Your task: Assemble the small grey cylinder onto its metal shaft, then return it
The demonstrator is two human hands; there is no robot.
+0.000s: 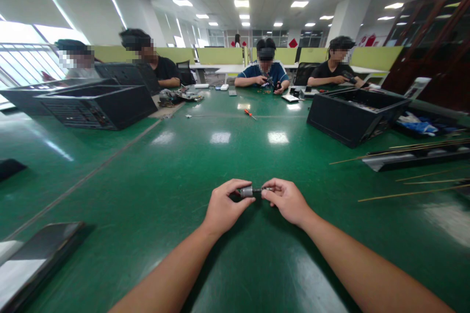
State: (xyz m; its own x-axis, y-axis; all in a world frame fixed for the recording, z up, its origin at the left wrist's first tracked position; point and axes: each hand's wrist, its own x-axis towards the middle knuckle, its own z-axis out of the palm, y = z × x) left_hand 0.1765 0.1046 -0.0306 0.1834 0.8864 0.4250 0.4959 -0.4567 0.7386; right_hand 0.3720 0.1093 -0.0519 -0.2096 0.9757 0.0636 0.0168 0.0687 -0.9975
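two closed pinches: steady the grey cylinder (247,191) in your left hand (223,204), keeping the thin shaft (257,190), pinched by your right hand (288,200), in line with it.

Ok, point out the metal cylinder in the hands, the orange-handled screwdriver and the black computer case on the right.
Metal cylinder (247,191), head view: its silvery side.
Orange-handled screwdriver (247,112), head view: its handle.
Black computer case (336,120), head view: its near outer wall.
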